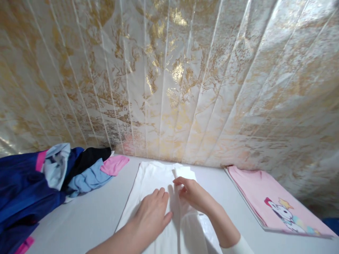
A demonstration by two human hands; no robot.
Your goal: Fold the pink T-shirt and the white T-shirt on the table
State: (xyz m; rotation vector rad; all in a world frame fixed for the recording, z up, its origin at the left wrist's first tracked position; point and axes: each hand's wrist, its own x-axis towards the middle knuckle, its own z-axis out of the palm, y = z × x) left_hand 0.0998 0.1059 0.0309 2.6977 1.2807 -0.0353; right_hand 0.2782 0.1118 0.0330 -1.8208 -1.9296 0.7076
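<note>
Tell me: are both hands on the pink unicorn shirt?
No: left hand and right hand are on the white garment; the pink unicorn shirt lies apart, untouched.

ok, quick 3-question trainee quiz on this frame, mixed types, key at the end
1. True or false: the left hand lies flat on the white garment.
2. What lies on the right side of the table? A) a black shoe B) a pink unicorn shirt C) a green towel
3. Which hand pinches a fold of the white garment?
Key: 1 true; 2 B; 3 the right hand.
</note>
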